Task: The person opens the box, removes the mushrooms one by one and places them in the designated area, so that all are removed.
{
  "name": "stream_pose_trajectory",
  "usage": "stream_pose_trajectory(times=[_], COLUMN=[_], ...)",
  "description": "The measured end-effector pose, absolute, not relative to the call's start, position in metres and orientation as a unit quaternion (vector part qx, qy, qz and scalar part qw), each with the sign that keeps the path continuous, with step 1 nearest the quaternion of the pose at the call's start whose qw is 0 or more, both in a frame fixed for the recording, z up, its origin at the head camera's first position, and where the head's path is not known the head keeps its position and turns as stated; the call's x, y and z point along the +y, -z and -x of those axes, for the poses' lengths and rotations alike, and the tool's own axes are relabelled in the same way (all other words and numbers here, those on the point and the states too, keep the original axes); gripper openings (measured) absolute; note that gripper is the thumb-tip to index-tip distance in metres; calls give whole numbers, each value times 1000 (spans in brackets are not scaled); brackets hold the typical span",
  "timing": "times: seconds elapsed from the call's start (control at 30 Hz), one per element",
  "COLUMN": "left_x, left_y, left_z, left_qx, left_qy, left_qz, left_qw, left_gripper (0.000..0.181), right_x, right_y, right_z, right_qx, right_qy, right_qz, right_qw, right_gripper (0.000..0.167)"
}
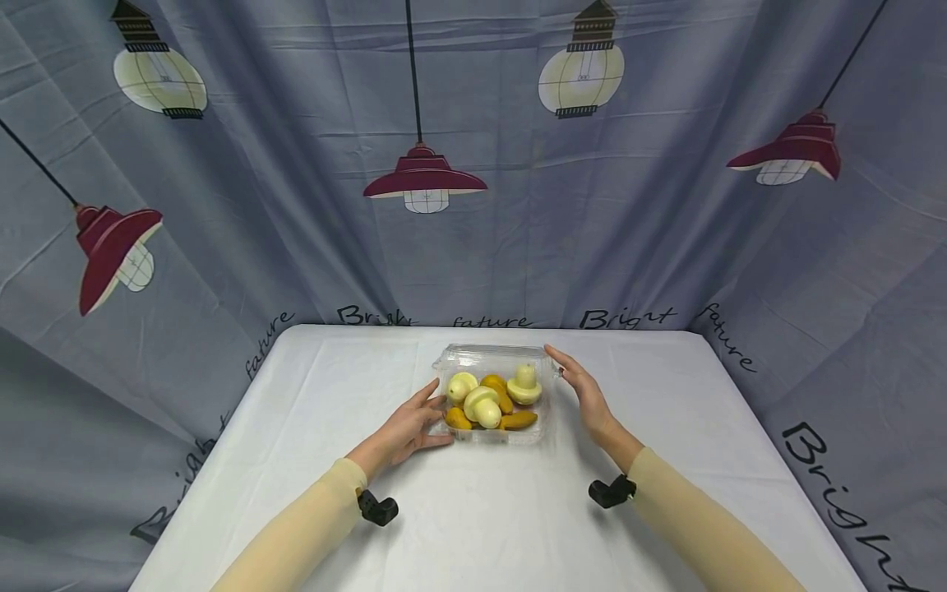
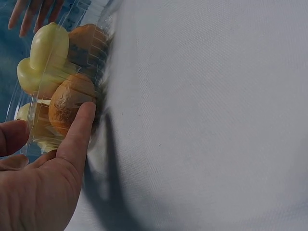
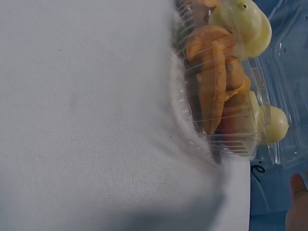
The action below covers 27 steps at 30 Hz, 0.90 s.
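A clear plastic container (image 1: 546, 411) sits on the white table, its lid (image 1: 488, 352) folded open at the back. Inside lie several pale yellow-green rounded pieces (image 1: 524, 385) and orange-brown pieces (image 1: 518, 421). My left hand (image 1: 405, 423) rests against the container's left side; in the left wrist view a finger of that hand (image 2: 43, 187) touches the clear wall beside a brown piece (image 2: 72, 103). My right hand (image 1: 589, 403), fingers extended, is at the right back corner by the lid; whether it touches is unclear. In the right wrist view only part of that hand (image 3: 298, 207) shows.
The white-covered table (image 1: 473, 510) extends around the container on all sides. Behind and beside it hangs a grey-blue curtain (image 1: 473, 263) printed with lamps and lettering. A small black device (image 1: 379, 508) is on the left wrist and another (image 1: 612, 492) on the right.
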<state>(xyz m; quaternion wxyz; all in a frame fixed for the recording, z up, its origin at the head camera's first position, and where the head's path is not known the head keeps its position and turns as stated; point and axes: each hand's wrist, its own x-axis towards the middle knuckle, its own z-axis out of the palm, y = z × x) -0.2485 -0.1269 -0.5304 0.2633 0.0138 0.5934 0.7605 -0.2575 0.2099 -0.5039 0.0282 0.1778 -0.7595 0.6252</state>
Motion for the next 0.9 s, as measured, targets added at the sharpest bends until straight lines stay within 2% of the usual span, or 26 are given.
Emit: stream_pose_trajectory(times=[0.2, 0.5, 0.9], left_x=[-129, -131, -134], left_y=[531, 529, 530], left_z=[246, 241, 237], left_qx=[588, 586, 590], left_qy=[-763, -761, -752], left_qz=[-5, -11, -15], left_qw=[268, 277, 294], left_gripper=[77, 78, 81], right_x=[206, 208, 212], right_y=[489, 505, 503], right_z=[252, 265, 267], right_qx=[-749, -744, -724], right_qy=[-637, -644, -665], right_qz=[-183, -176, -181], right_qw=[21, 30, 40], right_gripper=[52, 55, 60])
